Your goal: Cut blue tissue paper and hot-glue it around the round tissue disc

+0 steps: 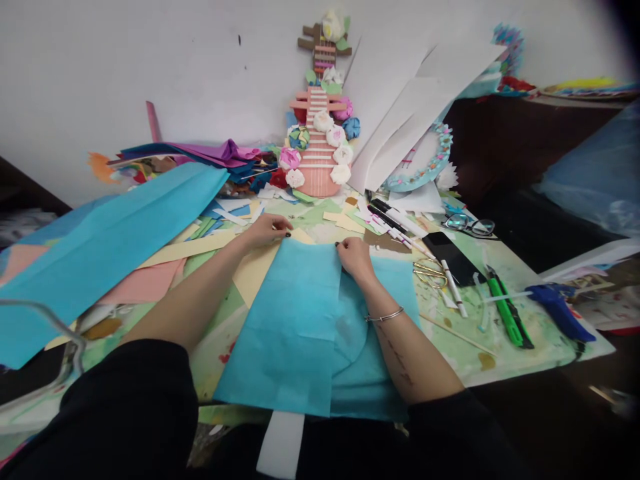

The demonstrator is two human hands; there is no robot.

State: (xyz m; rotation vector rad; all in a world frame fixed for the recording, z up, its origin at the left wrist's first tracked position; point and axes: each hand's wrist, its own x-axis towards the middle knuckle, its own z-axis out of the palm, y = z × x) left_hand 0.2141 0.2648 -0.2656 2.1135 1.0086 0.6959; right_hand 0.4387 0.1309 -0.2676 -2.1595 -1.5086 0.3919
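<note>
A light blue sheet of crepe-like paper [287, 327] spreads over the near middle of the table. Its far left corner is pinched between the thumb and fingers of my left hand [267, 230]. My right hand [356, 257] is closed on the far right corner of the same sheet. Under my right forearm lies more blue paper [395, 273], partly covered by the sheet and my arm. A rounded blue piece [350, 333] shows beside the sheet's right edge.
On the right lie gold-handled scissors [430, 273], a phone [453, 257], a green utility knife [509, 310], a blue glue gun [560, 310], glasses [470, 225] and several markers. A flower-decorated paper instrument [320, 160] leans on the wall. A long blue paper strip [115, 247] stretches left.
</note>
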